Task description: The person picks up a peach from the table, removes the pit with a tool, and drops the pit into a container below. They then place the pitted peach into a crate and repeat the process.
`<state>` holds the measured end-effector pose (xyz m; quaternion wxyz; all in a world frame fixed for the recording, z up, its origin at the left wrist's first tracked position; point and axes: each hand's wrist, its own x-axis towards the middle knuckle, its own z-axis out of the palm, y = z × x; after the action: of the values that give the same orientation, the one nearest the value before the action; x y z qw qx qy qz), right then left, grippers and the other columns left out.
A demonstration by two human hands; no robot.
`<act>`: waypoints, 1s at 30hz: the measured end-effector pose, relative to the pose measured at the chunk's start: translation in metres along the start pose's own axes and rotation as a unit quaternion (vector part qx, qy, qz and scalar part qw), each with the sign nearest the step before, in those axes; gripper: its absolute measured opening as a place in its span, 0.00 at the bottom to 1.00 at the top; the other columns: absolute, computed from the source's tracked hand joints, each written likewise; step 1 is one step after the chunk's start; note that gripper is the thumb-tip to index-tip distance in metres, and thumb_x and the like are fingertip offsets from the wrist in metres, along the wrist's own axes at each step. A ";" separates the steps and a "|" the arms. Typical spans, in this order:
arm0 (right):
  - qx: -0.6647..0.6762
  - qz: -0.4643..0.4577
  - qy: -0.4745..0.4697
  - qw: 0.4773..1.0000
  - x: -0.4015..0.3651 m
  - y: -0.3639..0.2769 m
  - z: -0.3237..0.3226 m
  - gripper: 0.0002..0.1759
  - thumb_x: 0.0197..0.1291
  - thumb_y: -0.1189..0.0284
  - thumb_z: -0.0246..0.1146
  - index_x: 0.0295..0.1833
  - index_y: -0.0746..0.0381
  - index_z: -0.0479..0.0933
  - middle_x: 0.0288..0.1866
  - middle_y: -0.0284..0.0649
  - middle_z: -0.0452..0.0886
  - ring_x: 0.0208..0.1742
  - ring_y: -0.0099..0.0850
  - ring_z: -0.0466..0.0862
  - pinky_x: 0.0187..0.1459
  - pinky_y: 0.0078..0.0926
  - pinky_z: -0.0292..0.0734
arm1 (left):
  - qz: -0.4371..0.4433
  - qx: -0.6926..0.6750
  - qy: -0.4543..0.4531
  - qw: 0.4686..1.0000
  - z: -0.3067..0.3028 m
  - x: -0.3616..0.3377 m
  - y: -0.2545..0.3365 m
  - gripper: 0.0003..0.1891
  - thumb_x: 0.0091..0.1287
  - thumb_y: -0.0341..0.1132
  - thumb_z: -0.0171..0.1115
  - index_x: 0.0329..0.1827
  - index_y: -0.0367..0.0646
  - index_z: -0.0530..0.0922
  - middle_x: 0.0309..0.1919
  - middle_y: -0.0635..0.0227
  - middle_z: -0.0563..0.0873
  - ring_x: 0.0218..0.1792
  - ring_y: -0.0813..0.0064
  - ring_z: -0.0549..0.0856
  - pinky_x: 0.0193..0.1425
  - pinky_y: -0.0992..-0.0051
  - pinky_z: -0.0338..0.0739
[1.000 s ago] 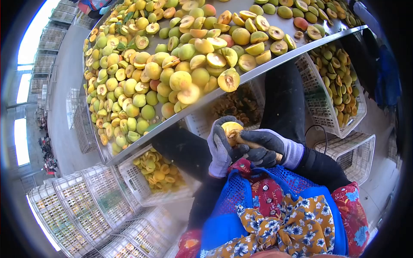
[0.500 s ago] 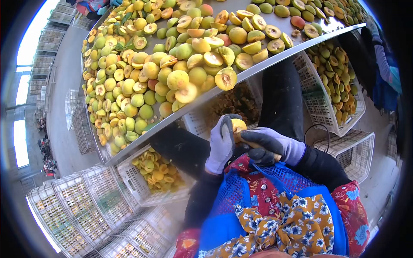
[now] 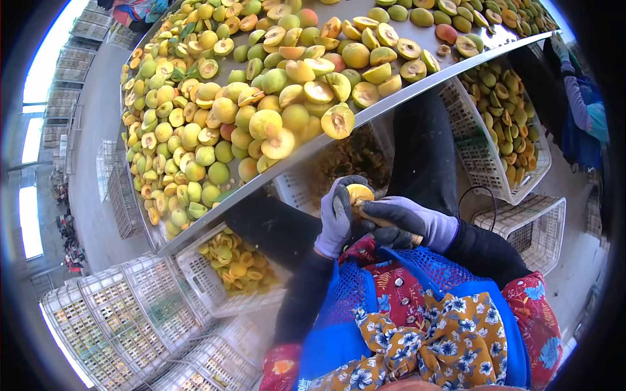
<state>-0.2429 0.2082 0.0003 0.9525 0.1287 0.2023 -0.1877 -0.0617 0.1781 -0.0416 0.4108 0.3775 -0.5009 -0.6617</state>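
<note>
Holds a fruit (image 3: 359, 193) in the left hand (image 3: 336, 218), close to the chest and just below the rim of the metal table (image 3: 215, 212). Wraps the grey-gloved fingers around its left side and back, closed firmly, leaving only the top and right flank in sight. Looks round, smooth-skinned, yellow deepening to orange, of the same kind as the heap (image 3: 261, 117) on the table above. Appears whole from this angle, with any cut hidden under the gloves.

Meets the fruit from the right with the right hand (image 3: 404, 221), dark forefinger stretched out to touch it, remaining fingers curled in tight. Seems to clutch something thin inside that fist, perhaps a handle; cannot tell through the glove.

Faces a spread of whole green-yellow fruit mixed with cut halves, many with the stone showing, one half (image 3: 338, 120) sitting right at the table's edge. Stands among white plastic crates under the table: a left crate (image 3: 235, 260) of yellow halves, a right crate (image 3: 508, 117) of more halves, and a middle crate (image 3: 352, 156) of something darker. Wears a blue mesh apron (image 3: 365, 306) over a flowered top.
</note>
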 end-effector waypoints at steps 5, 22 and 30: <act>0.172 0.068 -0.141 0.973 0.013 -0.001 -0.033 0.21 0.75 0.53 0.54 0.44 0.63 0.67 0.19 0.33 0.68 0.10 0.16 0.64 0.09 0.08 0.62 | 0.076 0.050 -0.006 0.996 0.007 0.003 0.015 0.25 0.82 0.48 0.40 0.52 0.33 0.78 0.42 0.61 0.85 0.43 0.73 0.85 0.51 0.73 0.79; -0.639 -0.450 0.339 0.523 0.020 0.029 0.014 0.12 0.71 0.67 0.57 0.44 0.66 0.69 0.27 0.56 0.80 0.31 0.56 0.83 0.31 0.51 0.74 | -0.126 -0.017 0.278 0.952 -0.003 -0.007 -0.012 0.27 0.79 0.56 0.45 0.49 0.38 0.77 0.35 0.64 0.84 0.32 0.74 0.86 0.32 0.76 0.83; -0.337 -0.225 0.201 0.892 0.005 -0.004 0.006 0.19 0.74 0.59 0.56 0.64 0.53 0.68 0.26 0.33 0.78 0.15 0.17 0.73 0.15 0.15 0.64 | -0.034 0.565 0.454 0.688 -0.134 -0.080 0.053 0.25 0.77 0.50 0.52 0.59 0.32 0.74 0.52 0.50 0.80 0.47 0.61 0.85 0.41 0.66 0.82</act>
<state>-0.2386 0.2010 0.0024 0.8101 -0.2143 0.4639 -0.2874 0.0989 0.1958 -0.0118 0.2740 0.8095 -0.5191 -0.0151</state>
